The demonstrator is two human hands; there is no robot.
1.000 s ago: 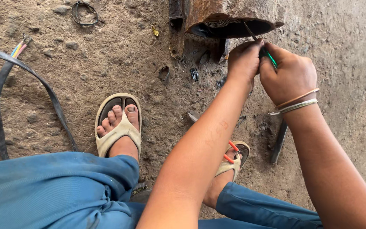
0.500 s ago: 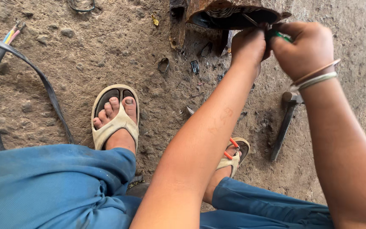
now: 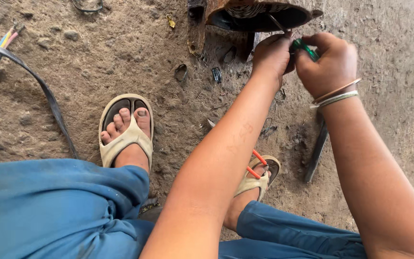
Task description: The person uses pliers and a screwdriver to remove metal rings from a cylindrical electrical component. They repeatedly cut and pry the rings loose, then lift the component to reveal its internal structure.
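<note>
My right hand point(image 3: 329, 64) is closed around a green-handled screwdriver point(image 3: 305, 48), its thin metal shaft slanting up into the opening of a rusty metal housing point(image 3: 259, 12) at the top edge. My left hand point(image 3: 271, 55) is curled beside it, pinching the shaft near the handle. Two bangles ring my right wrist. The tool's tip is hidden inside the housing's dark opening.
My feet in tan sandals point(image 3: 125, 132) rest on dirty concrete, knees in blue trousers below. A black flat cable point(image 3: 34, 96) with coloured wires curves at left. A dark metal bar point(image 3: 316, 153) lies on the ground under my right forearm. Small metal clips point(image 3: 180, 72) are scattered about.
The view has shifted so hands and housing sit higher in frame. Both hands stay together on the screwdriver at the housing's opening.
</note>
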